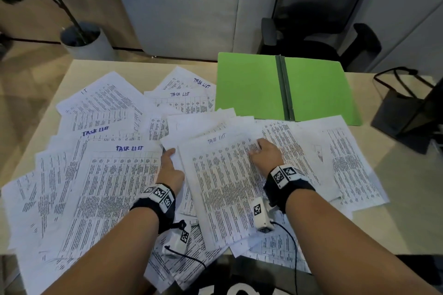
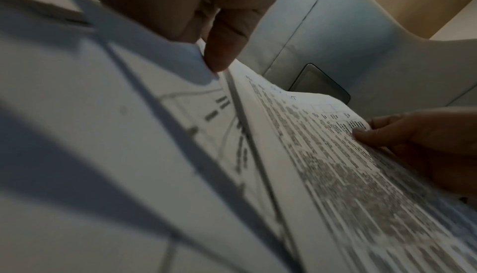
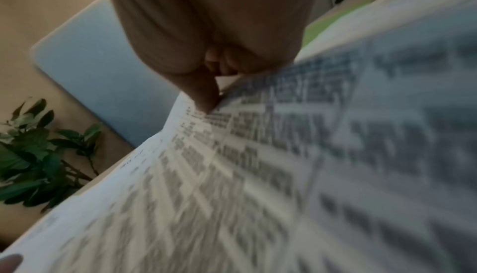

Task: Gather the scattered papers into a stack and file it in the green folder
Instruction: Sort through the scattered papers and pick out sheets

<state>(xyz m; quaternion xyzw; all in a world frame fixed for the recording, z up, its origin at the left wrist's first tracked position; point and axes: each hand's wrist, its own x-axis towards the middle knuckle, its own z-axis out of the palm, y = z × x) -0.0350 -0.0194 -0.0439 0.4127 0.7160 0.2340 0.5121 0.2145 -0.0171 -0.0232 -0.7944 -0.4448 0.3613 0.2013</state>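
left hand point(image 1: 170, 170) pinches paper stack point(image 1: 223, 189) left edge | right hand point(image 1: 265, 154) grips right edge | green folder point(image 1: 249, 84) open, far right

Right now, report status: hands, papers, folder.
Left hand and right hand both pinching the centre bundle of papers. Loose sheets spread across table, ungathered. Green folder open flat at far edge, nothing on it.

Both hands hold one bunch of white printed papers point(image 1: 223, 182): left hand point(image 1: 170, 170), right hand point(image 1: 265, 154). An open green card folder point(image 1: 249, 84) lies behind on the pale wooden worktop point(image 1: 383, 175).
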